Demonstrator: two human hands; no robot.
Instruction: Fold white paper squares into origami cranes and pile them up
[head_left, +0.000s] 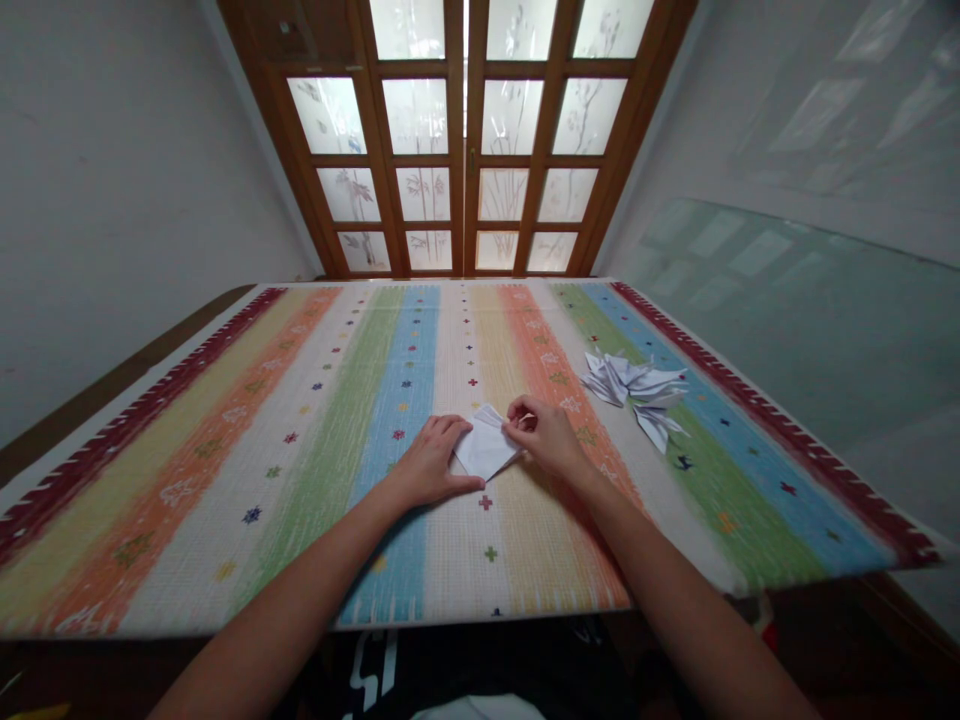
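A white sheet of folded paper [487, 448], roughly diamond-shaped with layered flaps at its upper edge, lies on the striped tablecloth in front of me. My left hand [437, 462] rests at its left side, fingers along the upper left edge and thumb at the bottom corner, holding it down. At the upper right edge, my right hand [541, 432] pinches the paper between thumb and curled forefinger. To the right sits a cluster of white folded-paper pieces [637, 388] with pointed tips, apart from both hands.
The striped tablecloth [300, 500] covers a wide table that reaches back toward wooden doors [461, 140] with glass panes. A glass panel [810, 320] stands along the right wall. The table's front edge runs just before my body.
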